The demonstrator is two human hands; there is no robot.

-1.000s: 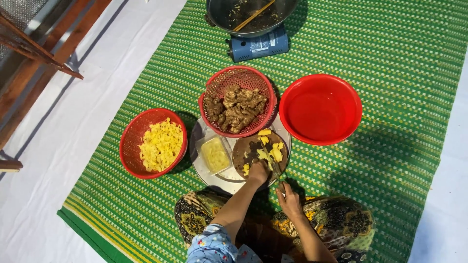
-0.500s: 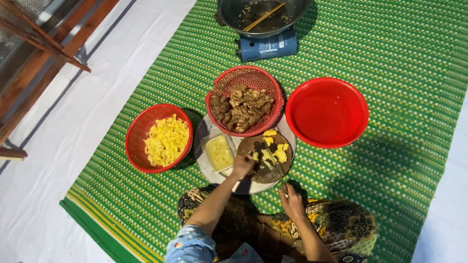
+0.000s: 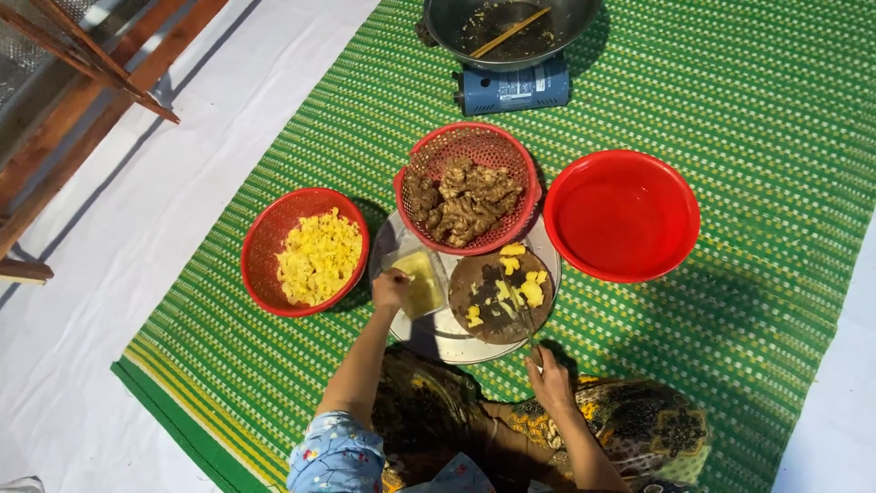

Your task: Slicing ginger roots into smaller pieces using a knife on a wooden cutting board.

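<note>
Sitting on a green woven mat point(image 3: 730, 301), we reach our left hand point(image 3: 391, 288) to the small clear tub point(image 3: 421, 283) of pale yellow paste on the round metal tray point(image 3: 438, 338) — the fingers curl against its near edge, though we cannot tell whether they actually grip it. Our right hand point(image 3: 547, 370) is closed around the handle of a knife point(image 3: 529, 321), whose blade lies over the dark round chopping board point(image 3: 488, 301), where yellow chopped pieces point(image 3: 529, 290) are scattered. Just left of the tray sits a red basket point(image 3: 265, 265) filled with more yellow pieces — behind the tray, a red colander point(image 3: 497, 151) holds knobbly brown roots point(image 3: 464, 203) and overlaps the tray's far rim. A plain red bowl point(image 3: 623, 216) stands to the right, near the board. Further off, a metal pan point(image 3: 511, 27) with a wooden stick in it rests on a blue gas stove point(image 3: 514, 87). White sheeting point(image 3: 137, 274) borders the mat on the left.
</note>
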